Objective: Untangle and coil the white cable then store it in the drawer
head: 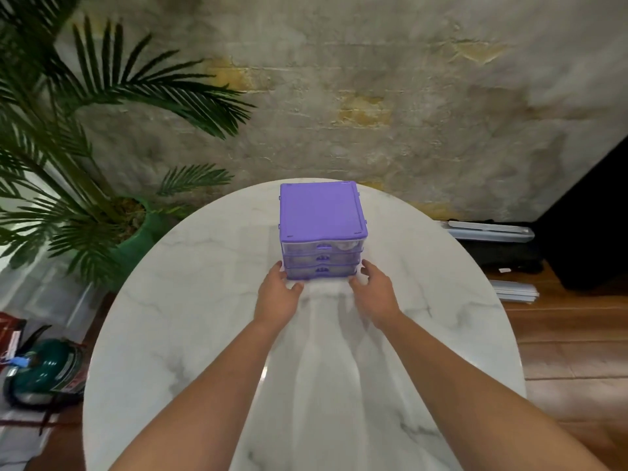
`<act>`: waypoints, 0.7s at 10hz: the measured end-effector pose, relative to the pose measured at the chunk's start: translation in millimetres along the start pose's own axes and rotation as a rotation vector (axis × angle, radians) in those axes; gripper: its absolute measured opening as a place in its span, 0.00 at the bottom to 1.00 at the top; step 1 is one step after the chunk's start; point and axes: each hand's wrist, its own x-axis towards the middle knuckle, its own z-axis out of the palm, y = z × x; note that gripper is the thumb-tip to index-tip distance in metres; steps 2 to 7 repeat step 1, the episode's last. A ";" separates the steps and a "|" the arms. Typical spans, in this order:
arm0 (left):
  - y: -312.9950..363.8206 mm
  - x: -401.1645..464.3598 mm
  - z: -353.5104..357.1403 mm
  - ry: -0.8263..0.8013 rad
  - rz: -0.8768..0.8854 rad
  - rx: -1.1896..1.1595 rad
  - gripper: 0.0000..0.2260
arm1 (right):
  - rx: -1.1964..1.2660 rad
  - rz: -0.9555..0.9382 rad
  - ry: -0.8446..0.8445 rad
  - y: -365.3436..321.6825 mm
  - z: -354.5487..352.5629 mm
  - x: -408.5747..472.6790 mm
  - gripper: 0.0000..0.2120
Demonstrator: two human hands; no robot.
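Note:
A small purple drawer unit (323, 212) with three clear drawers stands at the far middle of the round white marble table (190, 300). All three drawers are pushed in. A white shape, probably the coiled cable (347, 246), shows through the right side of the top drawer's clear front. My left hand (278, 292) clasps the unit's lower left front corner, fingers on the side and thumb in front. My right hand (373, 294) clasps the lower right front corner the same way. No loose cable lies on the table.
A potted palm in a green pot (136, 232) stands left of the table. A dark green cylinder (44, 368) lies on the floor at lower left. Black bags and grey metal rails (492, 232) sit on the wooden floor to the right. A rough plastered wall rises behind.

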 end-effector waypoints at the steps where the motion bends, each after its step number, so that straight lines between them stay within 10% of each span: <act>1: 16.2 -14.9 -8.2 -0.002 -0.010 0.080 0.31 | -0.022 0.015 -0.010 -8.8 -14.4 -7.4 0.27; 7: 16.2 -14.9 -8.2 -0.002 -0.010 0.080 0.31 | -0.022 0.015 -0.010 -8.8 -14.4 -7.4 0.27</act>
